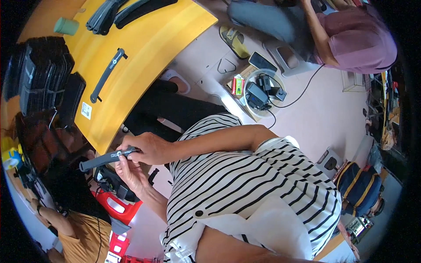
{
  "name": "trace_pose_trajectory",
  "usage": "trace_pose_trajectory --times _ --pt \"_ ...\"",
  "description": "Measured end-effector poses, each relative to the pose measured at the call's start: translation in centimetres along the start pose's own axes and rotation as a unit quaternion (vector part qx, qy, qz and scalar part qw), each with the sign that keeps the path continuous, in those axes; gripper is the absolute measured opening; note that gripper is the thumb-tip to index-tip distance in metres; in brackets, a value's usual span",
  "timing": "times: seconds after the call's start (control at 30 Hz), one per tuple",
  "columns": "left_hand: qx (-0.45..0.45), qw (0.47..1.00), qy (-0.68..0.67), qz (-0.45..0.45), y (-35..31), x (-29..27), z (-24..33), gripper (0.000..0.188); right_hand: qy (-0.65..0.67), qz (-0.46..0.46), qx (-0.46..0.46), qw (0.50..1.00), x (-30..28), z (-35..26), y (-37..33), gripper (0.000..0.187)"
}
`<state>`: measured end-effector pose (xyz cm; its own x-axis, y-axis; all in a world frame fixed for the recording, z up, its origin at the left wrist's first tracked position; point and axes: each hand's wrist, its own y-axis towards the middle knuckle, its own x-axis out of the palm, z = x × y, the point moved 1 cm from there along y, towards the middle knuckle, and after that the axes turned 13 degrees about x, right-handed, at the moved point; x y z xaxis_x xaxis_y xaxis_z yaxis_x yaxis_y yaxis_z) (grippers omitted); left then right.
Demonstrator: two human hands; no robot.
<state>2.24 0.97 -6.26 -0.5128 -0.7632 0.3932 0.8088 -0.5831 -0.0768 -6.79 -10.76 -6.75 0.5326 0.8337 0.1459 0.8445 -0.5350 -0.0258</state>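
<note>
In front of my body I hold a dark grey strap handle (97,162) with a small light mark near its middle. My left hand (131,175) pinches it from below with fingertips and thumb. My right hand (151,147) grips the end nearest me, its fingers closed and partly hiding that end. The far end points left past the corner of the yellow table (153,55). A similar strap handle (108,74) with bent black ends lies on that table. Farther back on it rest bundled black straps (105,17).
Stacked black pieces (46,79) and a green cup (66,26) stand at the left. A white bucket (263,115) holds black adapters and cords. A red stool (116,206) stands below my hands. One person in purple (359,44) sits at upper right, another in orange-yellow (85,236) at lower left.
</note>
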Motion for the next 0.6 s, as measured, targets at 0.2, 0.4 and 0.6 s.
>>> trace_pose_trajectory --times 0.2,0.4,0.6 --pt "0.041 0.998 0.009 0.052 0.7 -0.7 0.2 0.024 -0.051 0.016 -0.063 0.997 -0.1 0.7 -0.1 0.024" --pt "0.04 0.995 0.014 0.094 1.7 0.7 1.0 0.025 0.11 -0.088 0.187 0.972 -2.3 -1.2 0.9 0.027" --pt "0.045 0.996 -0.057 0.055 2.2 2.1 1.1 0.019 0.03 -0.126 0.202 0.971 -2.9 -3.5 1.3 0.028"
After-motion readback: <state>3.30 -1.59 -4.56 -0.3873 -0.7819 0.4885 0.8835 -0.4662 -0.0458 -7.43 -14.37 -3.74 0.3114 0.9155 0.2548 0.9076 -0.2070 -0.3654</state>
